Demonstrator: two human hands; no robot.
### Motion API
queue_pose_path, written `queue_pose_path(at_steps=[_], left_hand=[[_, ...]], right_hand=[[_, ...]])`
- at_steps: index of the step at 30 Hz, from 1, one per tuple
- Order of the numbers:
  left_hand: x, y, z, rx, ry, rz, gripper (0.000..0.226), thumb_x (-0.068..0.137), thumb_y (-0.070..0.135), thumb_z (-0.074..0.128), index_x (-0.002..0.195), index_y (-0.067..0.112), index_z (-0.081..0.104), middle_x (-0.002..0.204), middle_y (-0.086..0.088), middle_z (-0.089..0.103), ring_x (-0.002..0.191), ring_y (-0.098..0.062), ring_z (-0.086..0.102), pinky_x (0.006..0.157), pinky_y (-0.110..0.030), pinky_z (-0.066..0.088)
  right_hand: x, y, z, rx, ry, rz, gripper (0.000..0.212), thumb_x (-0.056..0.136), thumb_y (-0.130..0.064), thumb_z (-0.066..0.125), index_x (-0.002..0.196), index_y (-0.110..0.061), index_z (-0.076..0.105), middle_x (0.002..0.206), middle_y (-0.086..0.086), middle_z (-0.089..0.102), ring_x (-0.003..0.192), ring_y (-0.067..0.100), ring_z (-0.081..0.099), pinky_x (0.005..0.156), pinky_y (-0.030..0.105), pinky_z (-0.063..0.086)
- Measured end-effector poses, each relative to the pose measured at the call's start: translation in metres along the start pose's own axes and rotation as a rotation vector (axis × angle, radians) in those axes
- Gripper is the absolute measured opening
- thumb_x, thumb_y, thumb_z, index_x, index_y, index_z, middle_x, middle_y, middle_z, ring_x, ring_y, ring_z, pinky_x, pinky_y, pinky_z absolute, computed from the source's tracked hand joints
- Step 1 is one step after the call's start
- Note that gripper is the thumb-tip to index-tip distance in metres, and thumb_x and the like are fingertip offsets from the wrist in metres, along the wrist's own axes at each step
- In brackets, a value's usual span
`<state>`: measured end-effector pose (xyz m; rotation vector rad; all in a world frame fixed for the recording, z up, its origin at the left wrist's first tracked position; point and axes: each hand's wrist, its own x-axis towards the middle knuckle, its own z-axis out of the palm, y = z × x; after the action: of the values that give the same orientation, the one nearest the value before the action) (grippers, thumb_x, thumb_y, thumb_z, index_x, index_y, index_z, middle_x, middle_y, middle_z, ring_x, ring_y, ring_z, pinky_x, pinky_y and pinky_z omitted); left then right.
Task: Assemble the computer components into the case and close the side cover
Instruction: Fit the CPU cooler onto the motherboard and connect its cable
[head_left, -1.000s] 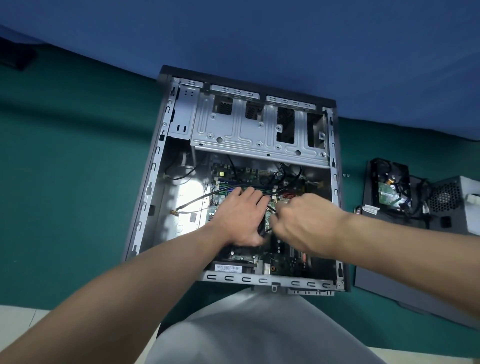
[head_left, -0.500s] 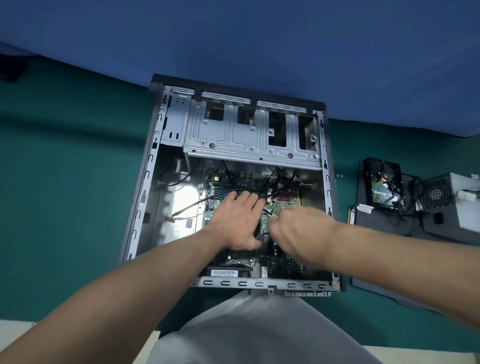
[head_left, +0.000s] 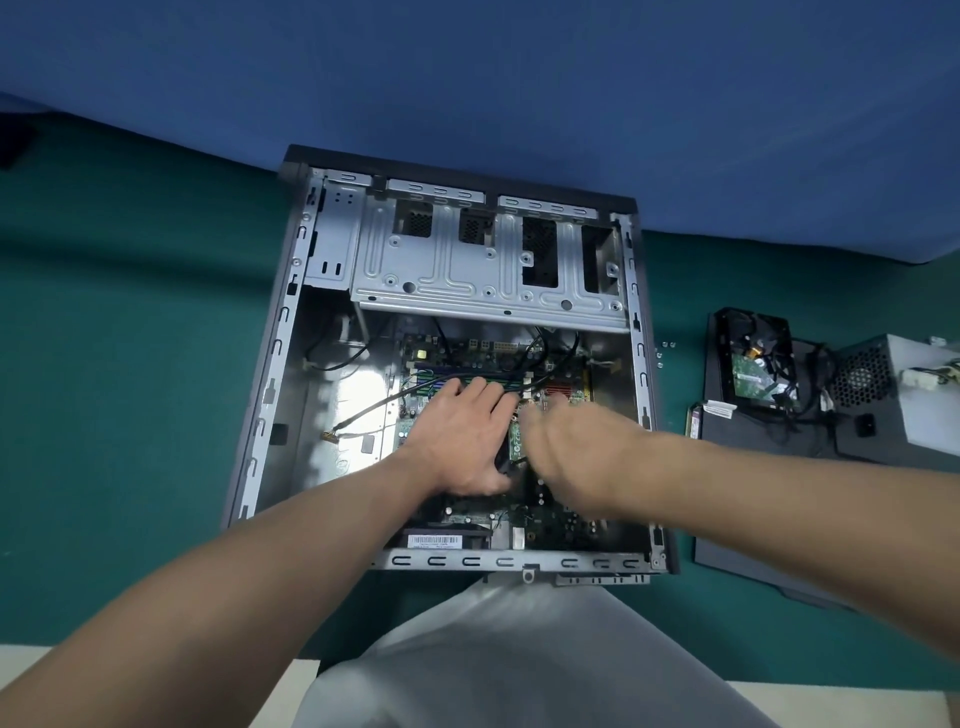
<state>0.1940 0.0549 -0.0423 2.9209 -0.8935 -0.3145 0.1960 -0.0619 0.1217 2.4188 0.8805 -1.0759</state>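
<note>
1. Computer case (head_left: 275, 364) lies on its side in the middle of the frame, wide open on the green mat (head_left: 130, 364). Its silver drive cage (head_left: 467, 280) sits toward the top edge.
2. Down in the case's lower half is the motherboard (head_left: 550, 519), with a black cable (head_left: 374, 405) looping in from the left.
3. Left hand (head_left: 462, 441) reaches in from the lower left. It lies flat on the board with fingers straight, their tips at the memory slots (head_left: 431, 375).
4. Right hand (head_left: 576, 457) reaches in from the right, just beside the left and next to a small green card (head_left: 517, 436). It is badly motion-blurred, so I cannot tell whether it grips anything.
5. At the right of the frame, the dark side cover (head_left: 753, 519) lies flat on the mat, off the case. A hard drive (head_left: 753, 364) sits at its upper end, and the grey power supply (head_left: 909, 395) is at the far right edge, amid tangled wires.
6. A blue backdrop (head_left: 467, 78) fills the top.
</note>
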Motion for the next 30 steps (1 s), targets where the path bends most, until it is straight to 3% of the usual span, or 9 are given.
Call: queue_pose_path(at_steps=[3,6,12,14,16,21,24,28,30], left_hand=[[0.000,0.000,0.001,-0.004,-0.008,-0.008,0.080,0.075,0.071,0.044,0.128,0.011,0.040,0.119,-0.009,0.051,0.107,-0.025,0.046,0.091,-0.043,0.037],[0.001,0.000,0.001,-0.017,-0.017,-0.020,0.079,0.074,0.068,0.044,0.128,0.011,0.042,0.118,-0.009,0.052,0.107,-0.026,0.047,0.092,-0.043,0.037],[0.000,0.001,0.001,-0.008,0.005,-0.007,0.082,0.068,0.073,0.046,0.122,0.011,0.042,0.113,-0.008,0.053,0.104,-0.025,0.047,0.090,-0.043,0.037],[0.000,0.001,0.000,-0.013,0.005,-0.009,0.081,0.068,0.073,0.043,0.122,0.012,0.042,0.113,-0.007,0.053,0.104,-0.025,0.047,0.090,-0.042,0.037],[0.000,0.001,-0.003,-0.026,-0.007,-0.018,0.084,0.069,0.074,0.034,0.126,0.013,0.043,0.115,-0.006,0.053,0.106,-0.024,0.047,0.092,-0.042,0.036],[0.000,0.000,-0.003,-0.021,-0.033,-0.025,0.079,0.071,0.057,0.026,0.135,0.011,0.037,0.125,-0.009,0.049,0.114,-0.026,0.044,0.097,-0.043,0.034],[0.001,0.001,-0.002,-0.008,-0.023,-0.016,0.084,0.072,0.072,0.034,0.131,0.012,0.039,0.121,-0.008,0.050,0.111,-0.025,0.045,0.096,-0.043,0.035],[0.000,0.000,0.000,0.029,-0.018,-0.014,0.090,0.073,0.075,0.037,0.134,0.010,0.037,0.123,-0.010,0.051,0.111,-0.026,0.046,0.095,-0.043,0.038],[0.000,0.000,-0.001,0.022,-0.024,-0.013,0.092,0.073,0.075,0.035,0.137,0.009,0.035,0.125,-0.011,0.050,0.113,-0.026,0.046,0.097,-0.043,0.038]], right_hand=[[-0.003,0.001,0.007,-0.371,0.191,-0.289,0.025,0.097,-0.011,0.034,0.090,-0.012,0.058,0.094,0.011,0.059,0.061,0.019,0.040,0.050,0.033,0.032],[0.002,0.004,0.012,-0.377,0.211,-0.361,0.024,0.094,-0.011,0.035,0.082,-0.010,0.056,0.078,0.007,0.059,0.061,0.023,0.046,0.052,0.032,0.034],[0.025,0.003,0.006,0.692,0.121,0.437,0.016,0.092,-0.012,0.049,0.076,-0.010,0.046,0.087,0.012,0.056,0.078,0.024,0.052,0.065,0.027,0.042],[0.017,0.004,0.000,0.538,0.031,0.300,0.009,0.096,-0.014,0.047,0.100,-0.007,0.052,0.109,0.013,0.059,0.087,0.024,0.054,0.068,0.026,0.041],[0.005,-0.003,0.003,0.190,-0.008,0.053,0.031,0.096,-0.009,0.046,0.125,0.002,0.042,0.115,0.017,0.055,0.079,0.024,0.049,0.060,0.027,0.036],[0.004,-0.003,0.023,-0.469,0.233,-0.360,0.021,0.097,-0.011,0.037,0.102,-0.006,0.057,0.083,0.007,0.064,0.060,0.023,0.052,0.047,0.029,0.032],[0.010,0.005,0.022,-0.022,0.282,-0.180,0.007,0.088,-0.013,0.050,0.090,-0.007,0.052,0.080,0.011,0.059,0.075,0.032,0.059,0.058,0.033,0.036],[0.021,0.025,0.026,0.859,0.108,0.410,0.024,0.097,-0.022,0.050,0.076,-0.010,0.046,0.086,0.008,0.059,0.073,0.019,0.059,0.057,0.028,0.045],[0.014,0.029,0.023,0.862,-0.005,0.370,0.026,0.099,-0.030,0.050,0.085,-0.008,0.049,0.084,0.006,0.058,0.070,0.015,0.056,0.055,0.025,0.044]])
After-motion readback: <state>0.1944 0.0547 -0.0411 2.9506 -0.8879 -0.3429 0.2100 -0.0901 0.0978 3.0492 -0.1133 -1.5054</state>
